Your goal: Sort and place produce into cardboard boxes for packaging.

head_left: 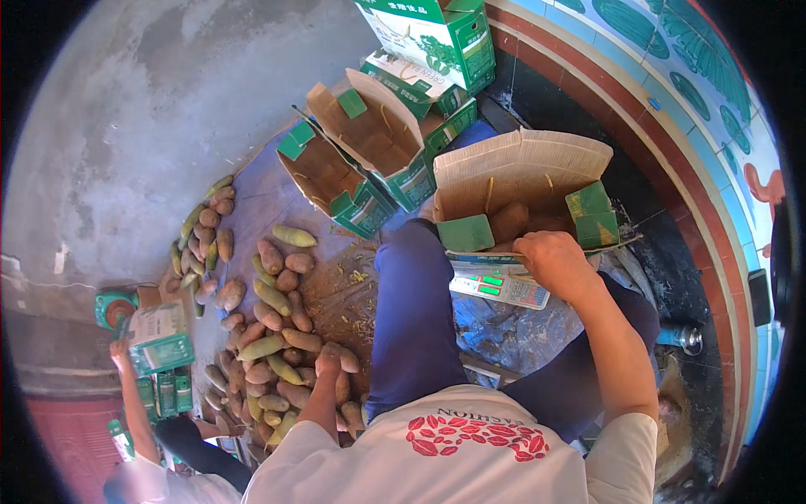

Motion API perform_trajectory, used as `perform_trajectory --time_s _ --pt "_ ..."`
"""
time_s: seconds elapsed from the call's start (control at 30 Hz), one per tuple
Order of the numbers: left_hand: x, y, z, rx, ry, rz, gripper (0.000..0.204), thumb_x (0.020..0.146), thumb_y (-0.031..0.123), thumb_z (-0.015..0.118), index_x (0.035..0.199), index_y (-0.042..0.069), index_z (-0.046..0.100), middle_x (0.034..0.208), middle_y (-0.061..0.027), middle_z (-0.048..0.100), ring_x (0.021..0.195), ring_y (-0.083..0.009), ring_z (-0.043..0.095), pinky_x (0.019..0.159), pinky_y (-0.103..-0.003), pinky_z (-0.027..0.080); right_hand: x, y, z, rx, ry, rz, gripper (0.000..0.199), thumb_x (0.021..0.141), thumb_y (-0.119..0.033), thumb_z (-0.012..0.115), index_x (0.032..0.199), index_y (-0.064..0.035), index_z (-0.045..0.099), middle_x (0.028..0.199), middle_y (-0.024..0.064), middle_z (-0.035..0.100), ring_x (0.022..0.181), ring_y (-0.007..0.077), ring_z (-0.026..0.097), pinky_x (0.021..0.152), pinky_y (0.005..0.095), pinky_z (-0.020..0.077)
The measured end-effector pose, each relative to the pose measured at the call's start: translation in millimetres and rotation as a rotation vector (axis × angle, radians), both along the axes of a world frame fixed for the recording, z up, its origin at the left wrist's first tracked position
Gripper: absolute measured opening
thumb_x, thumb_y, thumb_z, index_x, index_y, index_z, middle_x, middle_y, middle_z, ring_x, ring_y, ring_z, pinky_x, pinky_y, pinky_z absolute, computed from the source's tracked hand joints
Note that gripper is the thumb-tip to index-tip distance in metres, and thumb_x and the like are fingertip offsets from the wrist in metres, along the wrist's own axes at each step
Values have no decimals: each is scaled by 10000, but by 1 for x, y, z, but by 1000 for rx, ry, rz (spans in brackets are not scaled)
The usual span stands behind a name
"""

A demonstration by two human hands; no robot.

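Observation:
My left hand [329,364] is closed round a brown oblong vegetable [346,358] at the right side of the pile on the floor; its fingertips are hidden. The heap holds several long brown and green cucumber-like vegetables [270,296]. My right hand [550,259] grips the near rim of an open green-and-brown cardboard box [525,164], its fingers over the edge. Inside this box lies a brown vegetable [509,223]; the near wall hides the rest. Beneath the box's front edge shows a digital scale [499,286] with lit green displays.
Two open cardboard boxes [365,139] stand ahead, with closed green-and-white boxes [437,42] stacked behind them. At far left another person [138,420] holds a green-and-white box [159,336]. A tiled wall [714,193] curves along the right. A metal flask-like object [678,338] stands near my right knee.

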State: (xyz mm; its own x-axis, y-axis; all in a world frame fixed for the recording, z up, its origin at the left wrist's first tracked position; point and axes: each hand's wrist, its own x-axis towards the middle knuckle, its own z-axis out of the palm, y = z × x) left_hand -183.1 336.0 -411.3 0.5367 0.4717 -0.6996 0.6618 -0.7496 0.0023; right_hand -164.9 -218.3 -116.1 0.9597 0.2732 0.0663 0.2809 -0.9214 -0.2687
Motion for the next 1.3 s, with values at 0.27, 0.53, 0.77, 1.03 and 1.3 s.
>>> perform_trajectory --time_s 0.27,0.53,0.77,1.03,1.3 --pt "-35 7 -4 186 77 -151 712 796 420 583 1404 199 286 1401 -212 322 1243 -363 410 1012 -408 372 0 1 -3 29 -32 -34 65 729 -80 598 786 -50 589 726 106 595 740 296 608 656 410 482" --pt "-85 90 -94 93 229 -150 823 786 421 610 1447 228 161 1430 -223 247 1314 -348 303 1056 -394 313 13 10 9 89 -28 -11 84 761 -88 556 817 -61 614 748 108 612 750 297 611 665 407 486" --pt "-8 27 -73 88 120 25 896 753 436 659 1456 262 132 1500 -145 53 1358 -331 193 1063 -404 306 5 4 4 58 -17 -70 72 753 -76 576 813 -59 611 741 112 605 735 305 601 657 411 481" --pt "5 50 -154 56 209 -117 949 684 354 740 1442 243 179 1462 -144 167 1312 -344 292 1046 -420 341 11 5 8 21 25 -96 75 737 -75 598 810 -58 599 747 105 599 750 303 593 668 411 475" --pt "-18 73 -159 136 179 -399 985 649 376 763 1437 208 196 1363 -158 322 1236 -357 408 979 -410 422 20 7 1 12 32 -88 92 725 -90 616 811 -63 597 737 101 597 737 299 592 656 409 473"
